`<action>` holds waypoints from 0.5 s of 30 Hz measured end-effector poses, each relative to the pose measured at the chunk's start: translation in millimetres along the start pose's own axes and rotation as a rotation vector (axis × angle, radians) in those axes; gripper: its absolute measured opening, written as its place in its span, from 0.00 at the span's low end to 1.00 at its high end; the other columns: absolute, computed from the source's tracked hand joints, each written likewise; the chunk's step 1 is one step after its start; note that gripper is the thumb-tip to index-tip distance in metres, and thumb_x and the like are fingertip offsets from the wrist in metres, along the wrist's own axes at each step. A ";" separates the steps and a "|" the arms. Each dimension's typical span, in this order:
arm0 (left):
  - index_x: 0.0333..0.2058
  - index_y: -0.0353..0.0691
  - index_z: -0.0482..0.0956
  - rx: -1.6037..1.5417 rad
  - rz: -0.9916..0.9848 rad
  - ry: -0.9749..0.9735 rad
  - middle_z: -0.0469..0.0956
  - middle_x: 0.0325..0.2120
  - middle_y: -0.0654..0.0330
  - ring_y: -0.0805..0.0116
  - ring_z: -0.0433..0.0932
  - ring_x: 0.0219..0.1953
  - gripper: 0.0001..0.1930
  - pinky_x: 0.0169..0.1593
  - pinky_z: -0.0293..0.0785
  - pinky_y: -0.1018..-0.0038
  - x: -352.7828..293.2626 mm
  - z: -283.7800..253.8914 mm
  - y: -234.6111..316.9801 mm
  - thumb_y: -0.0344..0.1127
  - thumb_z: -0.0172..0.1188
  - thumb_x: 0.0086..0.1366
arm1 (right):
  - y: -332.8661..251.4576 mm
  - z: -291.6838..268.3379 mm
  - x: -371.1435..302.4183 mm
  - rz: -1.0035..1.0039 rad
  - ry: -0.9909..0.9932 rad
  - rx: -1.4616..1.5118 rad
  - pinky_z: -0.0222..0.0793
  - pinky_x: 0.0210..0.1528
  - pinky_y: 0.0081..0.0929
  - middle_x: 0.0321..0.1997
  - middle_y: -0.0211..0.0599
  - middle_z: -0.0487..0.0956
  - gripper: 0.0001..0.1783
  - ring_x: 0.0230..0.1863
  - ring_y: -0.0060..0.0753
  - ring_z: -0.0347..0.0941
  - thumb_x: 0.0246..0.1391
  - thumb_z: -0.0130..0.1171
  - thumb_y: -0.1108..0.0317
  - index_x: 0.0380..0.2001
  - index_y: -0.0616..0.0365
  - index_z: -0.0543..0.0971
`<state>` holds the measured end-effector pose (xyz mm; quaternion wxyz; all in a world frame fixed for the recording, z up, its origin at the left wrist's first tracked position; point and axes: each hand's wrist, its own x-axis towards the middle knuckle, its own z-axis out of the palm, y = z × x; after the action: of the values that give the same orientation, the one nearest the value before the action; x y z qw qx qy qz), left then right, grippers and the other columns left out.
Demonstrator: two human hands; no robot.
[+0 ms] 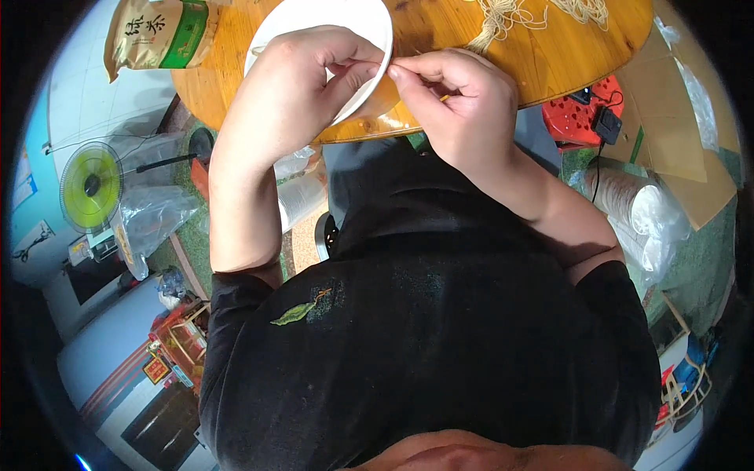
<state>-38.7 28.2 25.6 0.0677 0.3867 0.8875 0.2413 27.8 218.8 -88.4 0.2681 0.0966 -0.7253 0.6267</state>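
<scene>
A white round plate-like disc is tilted over the near edge of the wooden table. My left hand bends over it, closed, with thumb and fingertips meeting just inside its right rim. Against the outer side of that rim, my right hand is closed in a pinch, its fingertips almost touching the left ones. What lies in this pinch is too small to make out. A short yellow piece shows by the right palm. Bundles of beige cord rest on the table beyond my right hand.
A tan and green bag sits at the table's left edge. Beside the table at right are a red stool with a black adapter and cardboard. Stacked white discs in plastic lie below. A green fan stands left.
</scene>
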 end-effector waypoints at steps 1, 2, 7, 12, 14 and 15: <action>0.44 0.36 0.88 0.006 0.020 0.003 0.88 0.36 0.52 0.57 0.88 0.36 0.06 0.42 0.84 0.66 0.7 0.5 -0.7 0.30 0.69 0.73 | 0.5 0.2 -0.1 0.001 0.012 0.001 0.77 0.30 0.26 0.29 0.37 0.87 0.06 0.25 0.27 0.83 0.60 0.77 0.69 0.36 0.60 0.91; 0.44 0.36 0.88 0.014 0.040 0.006 0.87 0.35 0.52 0.57 0.88 0.35 0.05 0.42 0.84 0.66 1.2 0.7 -0.9 0.30 0.69 0.73 | 0.1 0.2 0.0 -0.001 0.012 0.001 0.77 0.30 0.26 0.29 0.37 0.87 0.06 0.25 0.27 0.83 0.60 0.77 0.69 0.36 0.60 0.91; 0.45 0.32 0.87 -0.060 -0.022 0.035 0.86 0.34 0.56 0.66 0.85 0.38 0.05 0.46 0.80 0.71 -3.8 2.9 6.4 0.23 0.68 0.72 | 6.0 5.8 -1.1 0.061 0.093 0.223 0.78 0.34 0.23 0.35 0.35 0.90 0.08 0.31 0.22 0.85 0.63 0.75 0.72 0.43 0.62 0.90; 0.44 0.32 0.86 -0.005 0.036 0.107 0.86 0.35 0.55 0.66 0.84 0.37 0.05 0.46 0.80 0.72 -7.7 2.3 4.3 0.22 0.67 0.72 | 3.4 -0.6 4.2 0.298 0.103 0.440 0.82 0.47 0.21 0.41 0.34 0.90 0.07 0.42 0.24 0.88 0.66 0.71 0.76 0.46 0.65 0.87; 0.41 0.37 0.87 0.032 0.058 0.170 0.86 0.33 0.52 0.50 0.88 0.38 0.05 0.42 0.83 0.62 -7.2 3.9 5.0 0.27 0.69 0.66 | 0.0 -0.4 11.1 0.390 0.257 0.743 0.83 0.51 0.23 0.40 0.37 0.89 0.08 0.42 0.27 0.88 0.65 0.70 0.79 0.46 0.67 0.85; 0.41 0.37 0.87 0.034 0.059 0.174 0.86 0.33 0.52 0.50 0.88 0.38 0.05 0.42 0.83 0.62 -7.5 5.1 6.3 0.27 0.69 0.66 | -2.6 -4.2 13.7 0.462 0.265 0.743 0.84 0.55 0.28 0.44 0.43 0.87 0.09 0.45 0.34 0.88 0.65 0.68 0.81 0.46 0.66 0.80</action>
<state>-27.8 28.5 23.7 -0.0230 0.3914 0.8822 0.2609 18.7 225.0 -78.9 0.1589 -0.0591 -0.4134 0.8946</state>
